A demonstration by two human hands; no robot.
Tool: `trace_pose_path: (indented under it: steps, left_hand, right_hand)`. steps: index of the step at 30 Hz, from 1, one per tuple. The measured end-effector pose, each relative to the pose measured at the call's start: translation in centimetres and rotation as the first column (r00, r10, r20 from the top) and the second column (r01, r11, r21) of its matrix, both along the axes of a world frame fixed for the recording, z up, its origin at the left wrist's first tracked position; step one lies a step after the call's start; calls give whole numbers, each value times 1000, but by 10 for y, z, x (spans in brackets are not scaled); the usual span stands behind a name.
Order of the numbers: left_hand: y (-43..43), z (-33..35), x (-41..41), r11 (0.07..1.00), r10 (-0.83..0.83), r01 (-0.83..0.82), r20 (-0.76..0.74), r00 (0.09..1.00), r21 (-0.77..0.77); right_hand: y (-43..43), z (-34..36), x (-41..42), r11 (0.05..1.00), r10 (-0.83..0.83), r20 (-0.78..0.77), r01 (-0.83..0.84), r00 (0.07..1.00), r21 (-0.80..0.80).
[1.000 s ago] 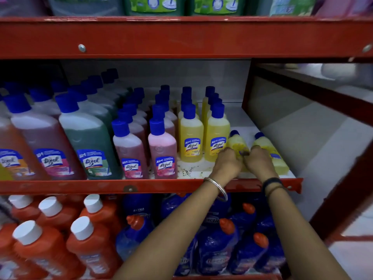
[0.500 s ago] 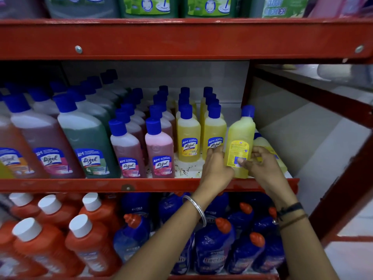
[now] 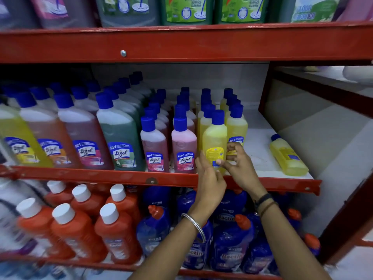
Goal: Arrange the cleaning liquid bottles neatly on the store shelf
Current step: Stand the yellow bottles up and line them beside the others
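Red shelf (image 3: 101,175): both hands' grips, left hand (image 3: 210,182) and right hand (image 3: 240,168), steady an upright yellow blue-capped bottle (image 3: 215,136).

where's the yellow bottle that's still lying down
In the head view, the lying yellow bottle is on the middle shelf at its far right end, apart from the upright yellow rows.

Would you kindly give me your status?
Both hands on upright yellow bottle, back label outward. Second yellow bottle lying flat, right. Nothing blocking.
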State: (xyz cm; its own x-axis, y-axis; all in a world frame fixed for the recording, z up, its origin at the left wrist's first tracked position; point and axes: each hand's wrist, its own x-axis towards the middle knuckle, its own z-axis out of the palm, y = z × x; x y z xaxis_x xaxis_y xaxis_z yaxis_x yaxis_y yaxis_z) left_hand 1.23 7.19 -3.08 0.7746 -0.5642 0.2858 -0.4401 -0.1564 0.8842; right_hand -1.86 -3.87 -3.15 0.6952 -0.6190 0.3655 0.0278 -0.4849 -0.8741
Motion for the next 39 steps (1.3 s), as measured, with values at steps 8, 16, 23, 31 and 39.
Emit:
trace_pose_path:
  steps: [8,16,23,31,39]
  left_hand:
    - [4,-4,0,999,-15,16,33,999,-41]
    - [-1,0,1,1000,-2,3,19,1000,-20]
    - [0,-5,-6,999,-11,10,35,999,37]
    - [7,-19,-27,998,-24,3,357,934,60]
    - [-78,11,-42,959,-283,270,361,889,87]
  right_hand:
    - [-1,0,-10,1000,26,-17,-26,1000,-9]
    - [2,7,-3,984,174,-54,-176,983,-29]
    - [-7,8,-6,969,248,-66,-246,967,27]
    - [-8,13,-28,992,110,-18,-111,994,-62]
    - [-98,10,-78,801,-565,-94,517,820,-302]
